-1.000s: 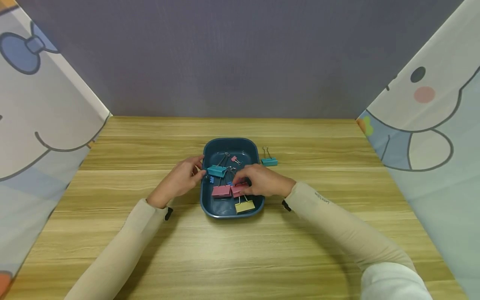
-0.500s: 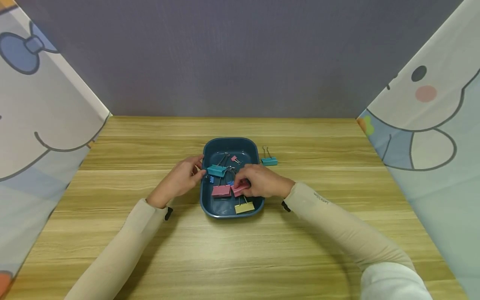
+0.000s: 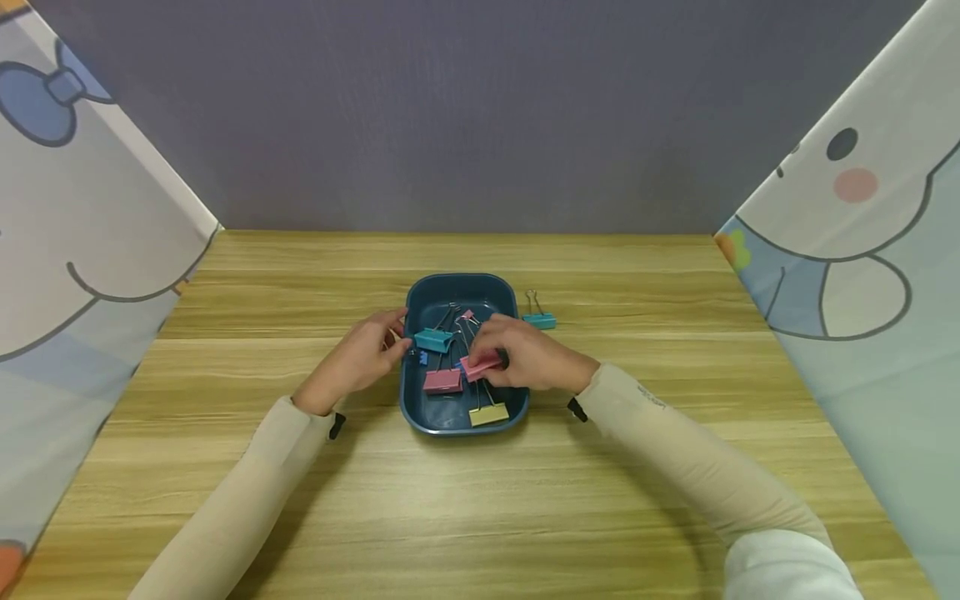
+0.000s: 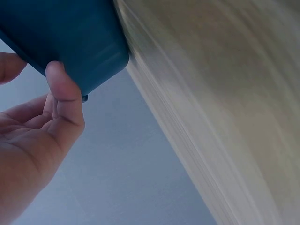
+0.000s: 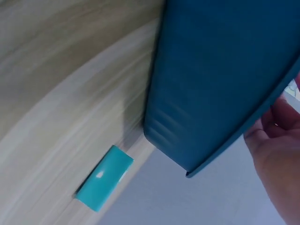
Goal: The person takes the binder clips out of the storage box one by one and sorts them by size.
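My right hand point(image 3: 525, 353) pinches a pink binder clip point(image 3: 480, 364) between thumb and fingers, over the dark blue tray. In the right wrist view, the tray's outer wall point(image 5: 201, 79) hides the clip and most of the fingertips. My left hand point(image 3: 362, 354) rests its thumb and index fingertips against the tray's left rim point(image 3: 406, 392); up close the thumb point(image 4: 63, 86) touches the outer wall. Inside the tray lie another pink binder clip point(image 3: 442, 382), a teal one point(image 3: 433, 340), a yellow one point(image 3: 489, 414) and a tiny pink one point(image 3: 468, 315).
A second teal binder clip point(image 3: 538, 321) lies on the wooden table point(image 3: 480, 517) just right of the tray. Small blue clips point(image 3: 423, 358) sit near the tray's left side. A grey panel point(image 3: 465, 117) rises behind the table, with cartoon-printed sheets on both sides.
My right hand has raised the pink binder clip and shifted slightly away from me, off the yellow clip. The tiny pink clip has shifted slightly. My left hand stays at the rim.
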`<action>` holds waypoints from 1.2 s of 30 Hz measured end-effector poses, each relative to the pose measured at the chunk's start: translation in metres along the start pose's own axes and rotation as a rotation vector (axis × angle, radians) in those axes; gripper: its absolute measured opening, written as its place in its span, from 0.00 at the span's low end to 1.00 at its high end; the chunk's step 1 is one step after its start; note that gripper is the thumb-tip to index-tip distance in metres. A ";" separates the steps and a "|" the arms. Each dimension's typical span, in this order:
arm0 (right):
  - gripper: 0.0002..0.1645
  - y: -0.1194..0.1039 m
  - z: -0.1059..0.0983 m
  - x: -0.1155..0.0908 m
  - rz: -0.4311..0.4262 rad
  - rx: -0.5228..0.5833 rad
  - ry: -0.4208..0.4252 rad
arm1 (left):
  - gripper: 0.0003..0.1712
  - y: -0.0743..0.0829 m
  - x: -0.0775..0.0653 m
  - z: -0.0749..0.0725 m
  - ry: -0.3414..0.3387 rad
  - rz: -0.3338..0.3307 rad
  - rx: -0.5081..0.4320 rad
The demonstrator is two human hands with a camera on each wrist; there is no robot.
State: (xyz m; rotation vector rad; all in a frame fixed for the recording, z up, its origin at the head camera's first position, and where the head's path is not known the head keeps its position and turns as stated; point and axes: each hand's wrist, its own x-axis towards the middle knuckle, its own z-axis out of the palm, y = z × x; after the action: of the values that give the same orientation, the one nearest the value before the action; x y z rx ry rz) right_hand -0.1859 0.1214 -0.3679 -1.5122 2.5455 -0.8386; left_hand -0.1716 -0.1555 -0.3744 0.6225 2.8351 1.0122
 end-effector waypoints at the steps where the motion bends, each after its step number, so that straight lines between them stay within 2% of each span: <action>1: 0.09 0.000 -0.001 0.000 -0.009 0.004 0.015 | 0.29 0.000 0.000 0.000 0.000 -0.002 -0.001; 14: 0.13 -0.001 -0.016 -0.002 -0.116 0.061 0.286 | 0.30 0.001 0.000 0.000 -0.006 -0.006 -0.007; 21: 0.15 -0.001 -0.024 -0.001 -0.155 0.014 0.397 | 0.30 0.000 -0.001 0.000 -0.003 -0.003 -0.004; 27: 0.14 -0.002 -0.026 -0.004 -0.180 0.004 0.447 | 0.29 -0.001 -0.001 -0.001 0.006 0.001 -0.011; 36: 0.16 -0.003 -0.035 -0.009 -0.165 0.006 0.504 | 0.29 0.002 0.002 -0.001 -0.008 -0.009 -0.013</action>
State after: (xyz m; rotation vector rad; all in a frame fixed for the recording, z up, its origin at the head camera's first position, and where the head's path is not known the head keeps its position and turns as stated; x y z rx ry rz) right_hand -0.1904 0.1421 -0.3385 -1.7062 2.7582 -1.4071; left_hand -0.1726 -0.1542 -0.3722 0.6108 2.8197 1.0236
